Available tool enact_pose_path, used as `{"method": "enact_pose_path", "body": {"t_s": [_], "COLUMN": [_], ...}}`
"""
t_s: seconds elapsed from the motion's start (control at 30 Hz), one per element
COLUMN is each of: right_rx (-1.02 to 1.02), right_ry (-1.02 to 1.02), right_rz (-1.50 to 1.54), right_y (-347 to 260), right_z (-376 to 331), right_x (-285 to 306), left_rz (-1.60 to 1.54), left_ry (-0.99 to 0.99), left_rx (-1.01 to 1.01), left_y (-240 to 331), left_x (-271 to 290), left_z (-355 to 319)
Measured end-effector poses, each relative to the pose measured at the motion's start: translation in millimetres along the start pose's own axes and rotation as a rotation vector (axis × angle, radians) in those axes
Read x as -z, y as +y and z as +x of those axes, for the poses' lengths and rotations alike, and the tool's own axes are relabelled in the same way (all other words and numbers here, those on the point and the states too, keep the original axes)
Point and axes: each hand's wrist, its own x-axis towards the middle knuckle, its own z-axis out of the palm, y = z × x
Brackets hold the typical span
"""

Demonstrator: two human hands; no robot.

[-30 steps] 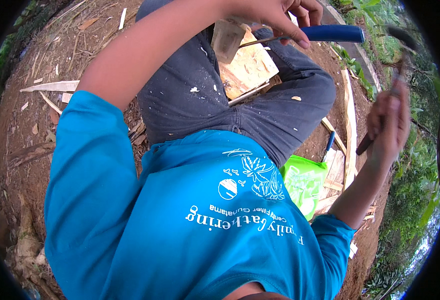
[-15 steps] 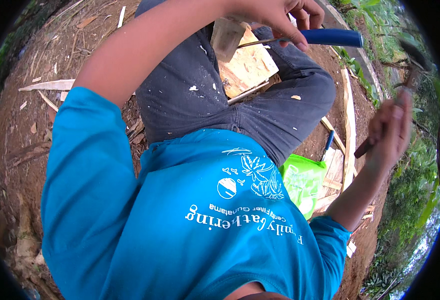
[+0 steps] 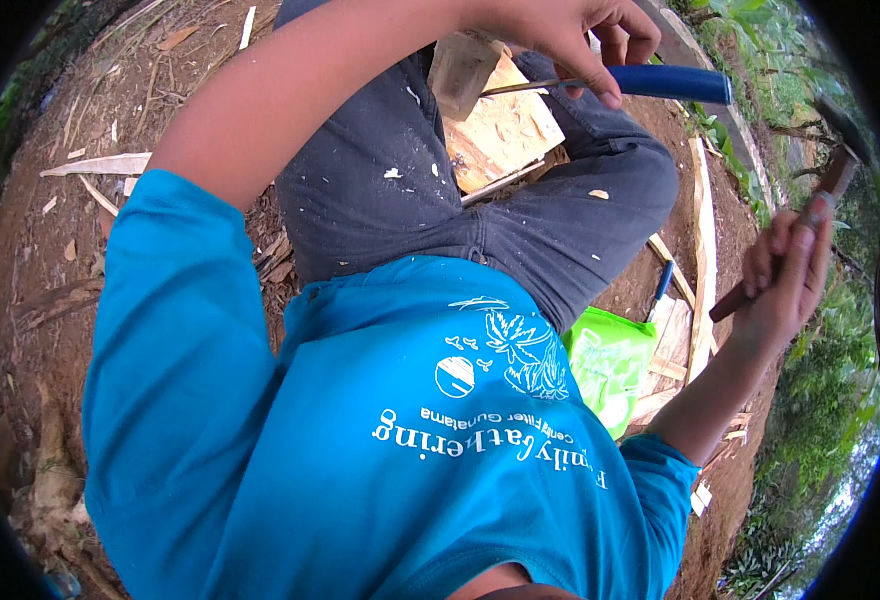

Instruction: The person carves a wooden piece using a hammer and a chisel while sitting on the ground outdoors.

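Note:
My left hand [image 3: 588, 45] is closed around a chisel by its thin metal shaft, just below the blue handle [image 3: 675, 84]. The chisel's tip reaches a pale greyish block [image 3: 463, 76], which sits at the edge of a light wooden board [image 3: 505, 135] between my crossed legs. Off to the right, raised well clear of the chisel, my right hand [image 3: 792, 262] grips a hammer by its wooden handle [image 3: 838, 178]. The hammer's dark head [image 3: 842, 128] points up and away.
Beside my right thigh lie a bright green bag [image 3: 608, 365], a dark blue-handled tool [image 3: 664, 281] and long wood strips [image 3: 705, 240]. Wood shavings and splinters are scattered over brown soil [image 3: 90, 235]. A concrete edge [image 3: 730, 125] and plants border the right side.
The hammer, blurred earlier, now shows sharply, with its head slightly lower and farther right. My left hand and the chisel have shifted a touch to the right in the picture.

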Motion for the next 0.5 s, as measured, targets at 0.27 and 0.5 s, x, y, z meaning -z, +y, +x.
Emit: {"method": "enact_pose_path", "body": {"t_s": [0.27, 0.5], "right_rx": [0.029, 0.144], "right_ry": [0.091, 0.074], "right_rz": [0.080, 0.256], "right_y": [-5, -12], "right_z": [-12, -8], "right_x": [-10, 0], "left_rz": [-0.012, 0.000], "left_ry": [-0.028, -0.005], "left_rx": [0.005, 0.026], "left_y": [0, 6], "left_x": [1, 3], "left_z": [4, 0]}}
